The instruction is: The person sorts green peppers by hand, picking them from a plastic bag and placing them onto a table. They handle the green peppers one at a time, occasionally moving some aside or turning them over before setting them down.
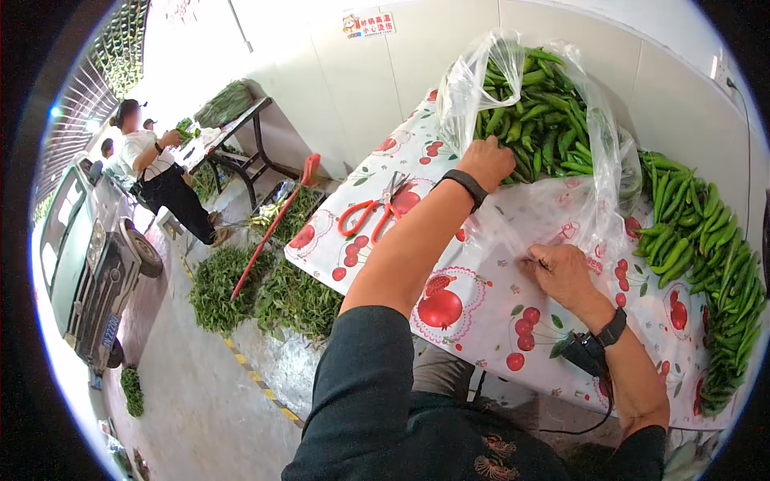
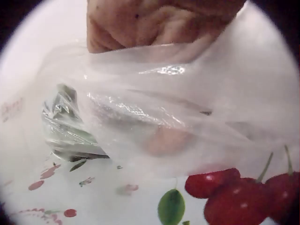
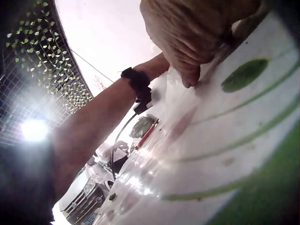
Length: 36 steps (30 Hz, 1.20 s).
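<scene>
my R hand [image 1: 564,275] pinching clear plastic bag [image 1: 539,202], L hand [image 1: 488,163] by green peppers [image 1: 553,120] in it, L fingers mostly hidden, can't tell tbh

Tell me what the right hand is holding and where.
The right hand has the clear plastic bag, fingers pinching loose plastic at its near side.

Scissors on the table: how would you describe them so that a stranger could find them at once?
In the head view, find the white, cherry-printed tablecloth. Left of its clear plastic bag of green peppers lie metal-bladed scissors with red handles. Two finger loops set them apart from the long, straight red pole beyond the table's edge.
</scene>
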Available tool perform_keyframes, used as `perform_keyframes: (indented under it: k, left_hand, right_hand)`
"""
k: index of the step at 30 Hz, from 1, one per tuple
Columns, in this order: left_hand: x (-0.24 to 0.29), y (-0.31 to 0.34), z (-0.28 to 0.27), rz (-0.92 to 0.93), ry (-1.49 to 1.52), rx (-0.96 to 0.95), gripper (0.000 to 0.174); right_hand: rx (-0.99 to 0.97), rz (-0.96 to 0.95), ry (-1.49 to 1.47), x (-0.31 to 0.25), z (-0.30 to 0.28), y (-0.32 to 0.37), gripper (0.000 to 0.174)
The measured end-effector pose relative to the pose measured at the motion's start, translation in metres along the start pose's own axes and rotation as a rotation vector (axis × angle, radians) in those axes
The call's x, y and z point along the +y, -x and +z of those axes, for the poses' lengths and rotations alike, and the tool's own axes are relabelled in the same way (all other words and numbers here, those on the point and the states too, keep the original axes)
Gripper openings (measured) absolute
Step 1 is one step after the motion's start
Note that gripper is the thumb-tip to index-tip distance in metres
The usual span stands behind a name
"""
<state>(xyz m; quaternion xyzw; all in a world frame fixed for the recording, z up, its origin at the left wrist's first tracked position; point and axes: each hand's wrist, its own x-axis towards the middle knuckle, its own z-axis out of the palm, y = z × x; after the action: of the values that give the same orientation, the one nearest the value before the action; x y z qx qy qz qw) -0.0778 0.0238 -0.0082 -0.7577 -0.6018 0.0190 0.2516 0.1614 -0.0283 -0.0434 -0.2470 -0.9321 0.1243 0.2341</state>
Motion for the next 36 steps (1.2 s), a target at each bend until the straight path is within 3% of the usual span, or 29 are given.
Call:
perform_keyframes:
  k: [7, 9, 16, 26, 31, 36]
  left_hand:
    - [0.002, 0.003, -0.003, -0.053, 0.025, -0.003, 0.021]
    - [0.009, 0.005, 0.006, 0.034, -0.068, 0.142, 0.022]
    - [0.004, 0.002, 0.011, 0.052, -0.087, 0.224, 0.012]
    - [0.007, 0.008, -0.006, 0.043, -0.074, 0.164, 0.009]
    - [0.009, 0.013, -0.014, 0.041, -0.003, 0.338, 0.009]
    - [0.011, 0.015, -0.017, 0.071, 0.049, 0.229, 0.011]
  right_hand:
    - [0.014, 0.000, -0.065, 0.007, 0.008, 0.001, 0.013]
    - [0.032, -0.004, -0.032, 0.000, 0.004, 0.000, 0.013]
    - [-0.017, 0.015, -0.003, -0.008, -0.003, -0.002, 0.016]
    - [0.051, -0.016, -0.019, -0.001, 0.001, 0.003, 0.012]
    - [0.067, -0.012, -0.034, -0.011, -0.008, 0.005, 0.015]
    - [0.094, -0.029, -0.062, -0.008, -0.007, 0.005, 0.024]
